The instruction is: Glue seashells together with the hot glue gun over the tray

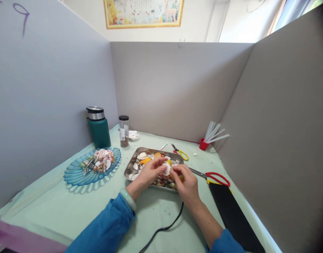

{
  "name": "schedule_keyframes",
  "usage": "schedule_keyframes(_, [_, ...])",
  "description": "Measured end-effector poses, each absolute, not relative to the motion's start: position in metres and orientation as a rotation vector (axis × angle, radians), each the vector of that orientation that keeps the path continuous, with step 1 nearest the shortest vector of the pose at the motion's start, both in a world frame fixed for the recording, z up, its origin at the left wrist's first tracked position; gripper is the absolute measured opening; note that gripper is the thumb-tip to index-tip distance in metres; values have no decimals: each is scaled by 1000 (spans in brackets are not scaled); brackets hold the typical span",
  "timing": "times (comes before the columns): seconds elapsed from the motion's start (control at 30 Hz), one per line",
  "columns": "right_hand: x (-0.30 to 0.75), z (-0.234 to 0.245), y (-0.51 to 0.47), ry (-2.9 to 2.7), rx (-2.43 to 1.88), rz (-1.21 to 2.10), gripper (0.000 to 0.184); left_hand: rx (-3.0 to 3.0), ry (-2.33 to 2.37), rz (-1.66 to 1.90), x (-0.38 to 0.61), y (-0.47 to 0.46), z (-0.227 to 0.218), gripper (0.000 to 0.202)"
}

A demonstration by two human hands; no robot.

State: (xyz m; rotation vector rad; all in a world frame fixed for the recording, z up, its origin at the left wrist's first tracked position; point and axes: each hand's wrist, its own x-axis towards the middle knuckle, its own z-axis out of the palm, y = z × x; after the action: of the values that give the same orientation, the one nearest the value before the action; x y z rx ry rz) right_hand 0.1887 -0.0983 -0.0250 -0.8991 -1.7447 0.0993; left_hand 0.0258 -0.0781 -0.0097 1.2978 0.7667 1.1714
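Left hand [149, 173] and right hand [187, 185] both pinched on white shell [166, 169], held over metal tray [128, 171] mid-counter. Blue plate [74, 175] at tray's 9 o'clock, red scissors [216, 178] at 3 o'clock.

Wears bright blue: left sleeve [106, 225] down near the wrist, right sleeve [226, 242] pushed back toward the elbow. Carries a pale green bangle [128, 199] on the left wrist. Leaves left hand [150, 173] and right hand [187, 185] bare.

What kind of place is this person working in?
Likely a partitioned craft booth: grey divider walls enclose a small table with a tray of shells, a blue plate of shells and red scissors.
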Motion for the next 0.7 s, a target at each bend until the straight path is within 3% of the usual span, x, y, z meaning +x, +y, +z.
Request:
schedule_keyframes(0.17, [189,-26,-98,-1765,-913,85,5,1304,742,1152,25,-77,-13,53])
schedule_keyframes(0.7, [190,-27,-97,-1778,-883,-26,8,1372,851,1177,28,-76,-13,45])
